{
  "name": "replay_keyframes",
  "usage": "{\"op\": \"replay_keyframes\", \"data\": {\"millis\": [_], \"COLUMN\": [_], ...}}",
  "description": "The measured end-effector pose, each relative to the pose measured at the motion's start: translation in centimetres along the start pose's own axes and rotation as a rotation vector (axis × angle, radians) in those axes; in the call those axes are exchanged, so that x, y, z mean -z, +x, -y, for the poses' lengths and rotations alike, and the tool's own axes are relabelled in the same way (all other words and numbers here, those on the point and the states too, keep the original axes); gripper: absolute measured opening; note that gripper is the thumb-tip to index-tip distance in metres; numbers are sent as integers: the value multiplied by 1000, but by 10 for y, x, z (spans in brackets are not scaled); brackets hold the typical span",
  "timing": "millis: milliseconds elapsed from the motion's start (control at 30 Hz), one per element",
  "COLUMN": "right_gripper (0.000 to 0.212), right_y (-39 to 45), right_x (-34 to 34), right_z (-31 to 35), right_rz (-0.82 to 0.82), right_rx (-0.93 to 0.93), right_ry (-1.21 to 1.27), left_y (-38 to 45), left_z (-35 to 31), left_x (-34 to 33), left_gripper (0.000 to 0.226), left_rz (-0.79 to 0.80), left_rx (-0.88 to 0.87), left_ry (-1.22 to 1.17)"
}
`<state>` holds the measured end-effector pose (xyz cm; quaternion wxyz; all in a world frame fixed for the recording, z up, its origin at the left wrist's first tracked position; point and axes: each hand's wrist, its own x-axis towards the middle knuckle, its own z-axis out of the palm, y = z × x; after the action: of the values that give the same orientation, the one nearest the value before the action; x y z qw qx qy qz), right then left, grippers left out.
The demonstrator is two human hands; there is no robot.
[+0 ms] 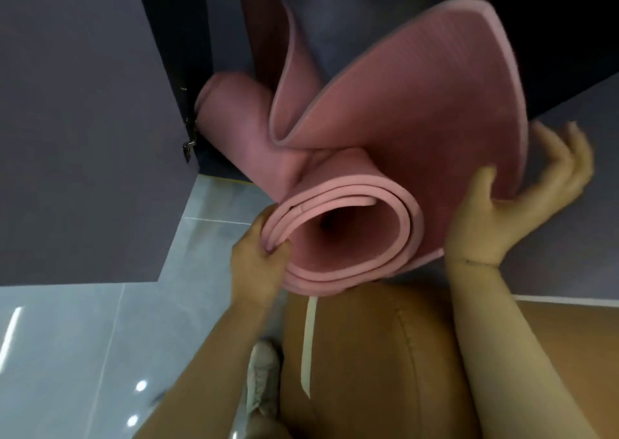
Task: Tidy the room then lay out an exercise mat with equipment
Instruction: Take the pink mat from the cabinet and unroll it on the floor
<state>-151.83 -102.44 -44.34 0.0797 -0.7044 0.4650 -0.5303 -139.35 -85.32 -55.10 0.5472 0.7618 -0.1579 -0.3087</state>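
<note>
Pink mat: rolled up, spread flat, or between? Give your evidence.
Between: the pink mat shows a loose coil at its near end, while its outer layer flares open.

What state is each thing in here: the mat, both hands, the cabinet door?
Pink mat: loosely rolled, outer end flapping loose, far end inside the cabinet.
Left hand: grip closed, pinching the roll's layered edge.
Right hand: open, fingers spread, palm against the mat's outer flap.
Cabinet door: swung open.

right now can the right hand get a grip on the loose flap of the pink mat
Probably yes. The right hand is open and already against the loose outer flap of the pink mat, with nothing between them. The left hand pinches the rolled end.
</note>
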Motion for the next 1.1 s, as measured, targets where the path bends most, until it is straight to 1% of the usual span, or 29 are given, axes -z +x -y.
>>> {"op": "replay_keyframes", "data": {"millis": [100,133,200,333,400,433,467,500,567,667,700,733,767,800,833,867,900,933,1000,1033,1100], "right_gripper": [62,69,79,81,82,84,88,93,96,93,95,99,102,100,95,87,79,69,49,39,23], "right_y": [-17,-19,-20,-21,-24,-26,-26,-27,-26,-28,-32,-37,-40,-43,-45,-47,-45,-41,-29,-22,-16], "right_x": [16,18,18,14,7,4,2,0,1,6,7,9,12,15,20,24,27,27,18,10,-3], "right_z": [-8,-10,-14,-14,-15,-17,-18,-20,-23,-20,-16,-13,-7,0,6,8,10,10,3,0,-8], "right_rz": [72,116,192,208,255,295,329,330,280,264,259,239,209,190,185,188,201,238,377,439,558], "right_rx": [-520,-621,-656,-514,-418,-414,-455,-527,-629,-673,-728,-840,-1005,-1198,-1376,-1504,-1585,-1641,-1706,-1710,-1666], "right_ry": [211,190,43,-217,-378,-391,-341,-260,-162,-190,-168,-104,-16,72,156,230,292,334,345,293,93], "left_y": [-1,-2,1,18,25,27,27,27,26,23,22,21,21,20,20,21,21,21,19,19,16], "left_z": [-18,-24,-34,-54,-65,-68,-71,-72,-74,-80,-82,-84,-85,-86,-88,-89,-91,-92,-96,-97,-98], "left_x": [13,16,20,39,55,65,74,82,90,89,87,86,84,84,84,84,84,83,81,80,77], "left_gripper": [58,59,60,54,51,49,49,50,50,51,51,51,51,50,49,47,45,44,43,43,40], "left_rz": [57,70,80,50,39,32,23,15,-6,-63,-78,-90,-95,-95,-94,-90,-84,-76,-62,-54,-36], "left_rx": [-21,-20,-37,-8,10,9,11,16,32,87,101,117,131,142,150,159,165,163,150,146,147], "left_ry": [113,157,242,412,522,562,584,592,592,590,589,591,595,597,597,600,606,618,644,657,672]}}
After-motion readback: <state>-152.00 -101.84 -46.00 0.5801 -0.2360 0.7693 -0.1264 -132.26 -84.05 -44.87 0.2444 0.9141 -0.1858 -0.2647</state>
